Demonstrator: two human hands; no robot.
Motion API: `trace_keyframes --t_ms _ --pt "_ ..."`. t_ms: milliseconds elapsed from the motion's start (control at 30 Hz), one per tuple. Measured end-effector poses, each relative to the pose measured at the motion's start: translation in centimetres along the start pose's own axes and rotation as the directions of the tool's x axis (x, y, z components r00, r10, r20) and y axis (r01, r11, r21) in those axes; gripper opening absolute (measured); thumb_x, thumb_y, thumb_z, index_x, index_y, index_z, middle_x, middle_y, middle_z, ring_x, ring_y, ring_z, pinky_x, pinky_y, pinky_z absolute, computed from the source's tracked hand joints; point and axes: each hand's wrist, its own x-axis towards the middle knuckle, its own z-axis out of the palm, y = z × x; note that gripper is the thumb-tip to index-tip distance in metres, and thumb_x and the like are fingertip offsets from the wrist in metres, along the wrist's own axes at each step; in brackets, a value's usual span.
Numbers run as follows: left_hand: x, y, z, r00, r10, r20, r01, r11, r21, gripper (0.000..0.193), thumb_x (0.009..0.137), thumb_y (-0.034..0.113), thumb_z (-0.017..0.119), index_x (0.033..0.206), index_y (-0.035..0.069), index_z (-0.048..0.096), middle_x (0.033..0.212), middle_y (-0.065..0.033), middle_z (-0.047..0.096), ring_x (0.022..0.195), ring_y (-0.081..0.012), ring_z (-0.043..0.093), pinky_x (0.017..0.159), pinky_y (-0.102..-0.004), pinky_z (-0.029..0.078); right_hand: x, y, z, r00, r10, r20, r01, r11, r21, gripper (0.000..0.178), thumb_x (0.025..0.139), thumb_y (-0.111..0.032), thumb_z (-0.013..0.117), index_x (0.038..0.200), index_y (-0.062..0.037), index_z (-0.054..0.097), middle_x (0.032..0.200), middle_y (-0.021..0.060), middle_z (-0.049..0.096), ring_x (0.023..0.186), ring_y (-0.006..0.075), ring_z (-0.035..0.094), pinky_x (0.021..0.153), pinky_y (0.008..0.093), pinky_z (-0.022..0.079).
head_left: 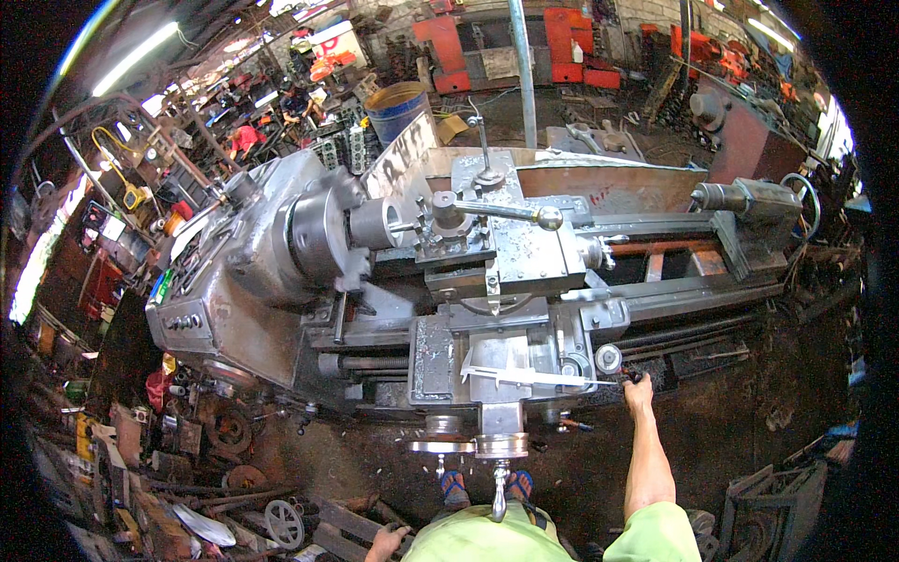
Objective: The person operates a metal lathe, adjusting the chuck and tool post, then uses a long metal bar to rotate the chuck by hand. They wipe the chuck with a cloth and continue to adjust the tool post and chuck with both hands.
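Note:
A large metal lathe fills the middle. Its chuck (318, 234) grips a hollow metal cylinder (375, 223), and the chuck jaws look blurred. Facing the cylinder's bore is a tool post (451, 214) with a long ball-ended handle (510, 212). My right hand (639, 393), arm stretched forward, is closed around a black-knobbed lever (633, 376) at the carriage's right side. A vernier caliper (524, 376) lies across the carriage just left of it. My left hand (387, 540) hangs low beside my green shirt, away from the lathe; its fingers are too small and partly hidden to read.
The tailstock (749, 211) stands at the right end of the bed. Below the carriage, a handwheel (502, 446) sticks out toward my body. Scrap metal and wheels (284, 525) pile up at lower left. A blue drum (398, 110) stands behind; a person in red (247, 140) is far left.

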Motion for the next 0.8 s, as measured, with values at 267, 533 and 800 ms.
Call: trace_keyframes --t_ms 267,533,800 --pt "-1.0 0.6 0.2 1.000 -0.022 -0.020 0.023 0.999 0.050 0.046 0.085 0.028 0.071 0.115 -0.006 0.064 0.097 -0.0145 0.071 0.082 -0.0231 0.066 0.076 -0.0375 0.053 -3.8 9.2 2.7 0.965 0.198 0.174 -0.213 0.974 0.073 0.037 0.079 -0.012 0.068 0.112 0.0034 0.062 0.092 0.0181 0.068 0.069 0.0301 0.067 0.055 0.0412 0.053" --pt "-1.3 1.1 -0.6 0.995 -0.054 -0.084 0.067 0.985 0.159 0.053 0.083 0.033 0.072 0.114 -0.009 0.063 0.110 -0.0210 0.068 0.101 -0.0278 0.064 0.088 -0.0372 0.050 -12.6 20.7 7.9 0.852 0.405 0.333 -0.395 0.913 -0.102 0.039 0.077 -0.018 0.069 0.107 0.0069 0.063 0.104 0.0214 0.069 0.095 0.0328 0.067 0.084 0.0407 0.052" --pt "-1.5 4.9 -1.4 0.993 -0.104 -0.047 0.114 0.932 0.345 0.068 0.082 0.044 0.073 0.124 -0.008 0.059 0.117 -0.0225 0.065 0.112 -0.0305 0.061 0.095 -0.0390 0.047 -20.4 21.9 8.0 0.722 0.535 0.439 -0.255 0.795 -0.550 0.053 0.077 -0.031 0.073 0.110 0.0084 0.063 0.113 0.0254 0.066 0.107 0.0349 0.064 0.092 0.0397 0.051"
